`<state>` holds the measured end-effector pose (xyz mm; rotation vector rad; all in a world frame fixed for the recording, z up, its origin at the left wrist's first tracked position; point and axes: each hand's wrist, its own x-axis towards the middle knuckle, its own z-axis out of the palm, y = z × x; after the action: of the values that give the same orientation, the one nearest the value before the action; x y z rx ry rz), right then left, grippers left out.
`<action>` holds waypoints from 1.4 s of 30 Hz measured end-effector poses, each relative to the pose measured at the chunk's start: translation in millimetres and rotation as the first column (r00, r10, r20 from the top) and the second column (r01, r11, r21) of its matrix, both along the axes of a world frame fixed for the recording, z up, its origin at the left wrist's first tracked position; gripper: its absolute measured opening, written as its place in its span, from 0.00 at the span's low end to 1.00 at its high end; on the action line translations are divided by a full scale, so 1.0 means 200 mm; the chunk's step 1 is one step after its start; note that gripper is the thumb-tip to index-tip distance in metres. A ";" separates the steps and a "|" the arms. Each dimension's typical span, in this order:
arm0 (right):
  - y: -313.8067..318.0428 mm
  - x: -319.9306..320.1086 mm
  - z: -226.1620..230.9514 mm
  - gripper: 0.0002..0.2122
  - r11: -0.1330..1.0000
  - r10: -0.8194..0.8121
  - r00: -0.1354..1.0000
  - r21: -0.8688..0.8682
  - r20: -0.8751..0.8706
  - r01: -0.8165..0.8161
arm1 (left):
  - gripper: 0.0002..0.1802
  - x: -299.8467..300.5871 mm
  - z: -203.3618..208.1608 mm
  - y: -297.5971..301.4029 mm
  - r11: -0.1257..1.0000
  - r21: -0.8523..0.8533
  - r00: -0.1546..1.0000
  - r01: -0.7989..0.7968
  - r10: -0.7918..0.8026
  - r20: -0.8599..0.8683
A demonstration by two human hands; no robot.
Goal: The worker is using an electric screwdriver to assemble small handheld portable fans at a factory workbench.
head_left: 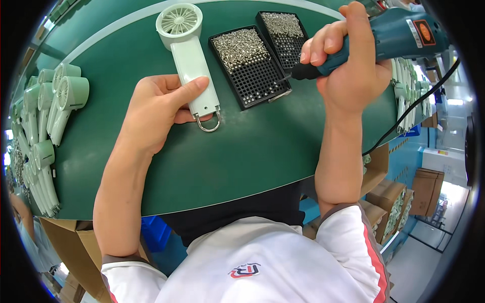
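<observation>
My left hand (160, 108) is closed around the handle of a pale green handheld fan (191, 65), its round grille pointing away from me. A metal loop hangs from the fan's near end, beside a small hole. In my right hand (353, 65) is a teal electric screwdriver (389, 41), gripped with its tip pointing left. That tip is over the near right part of a black screw tray (242, 105). Loose silver screws (240, 48) heap in the tray's far half, and several stand in holes near its close edge.
A second black screw tray (298, 63) stands behind the first. Several pale green fans (70, 93) crowd the green table's left side, with more fans (404, 93) at the right. The screwdriver's black cord (424, 96) hangs down on the right. Cardboard boxes (386, 197) stand below the table.
</observation>
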<state>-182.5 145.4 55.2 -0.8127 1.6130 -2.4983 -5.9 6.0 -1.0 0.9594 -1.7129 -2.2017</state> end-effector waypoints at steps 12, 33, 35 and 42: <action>-0.01 -0.02 -0.02 0.09 1.000 -0.010 1.000 0.028 0.000 0.010 | 0.24 -0.01 -0.02 0.00 1.000 -0.027 1.000 0.008 -0.008 -0.021; 0.01 -0.08 -0.10 0.07 0.984 0.174 0.923 0.040 -0.344 -0.171 | 0.23 0.00 0.00 0.01 0.999 -0.048 1.000 0.013 -0.013 0.000; 0.00 -0.07 -0.10 0.05 0.985 0.164 0.935 0.002 -0.315 -0.173 | 0.23 0.00 -0.01 0.00 0.999 -0.043 1.000 0.023 -0.023 0.005; 0.01 -0.07 -0.09 0.06 0.987 0.152 0.950 -0.001 -0.273 -0.158 | 0.23 0.01 0.01 0.00 0.998 -0.048 0.999 0.032 -0.031 0.024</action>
<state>-197.0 147.6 36.6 -1.2833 1.5240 -2.3829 -4.8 5.4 0.7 0.9562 -1.7950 -2.1663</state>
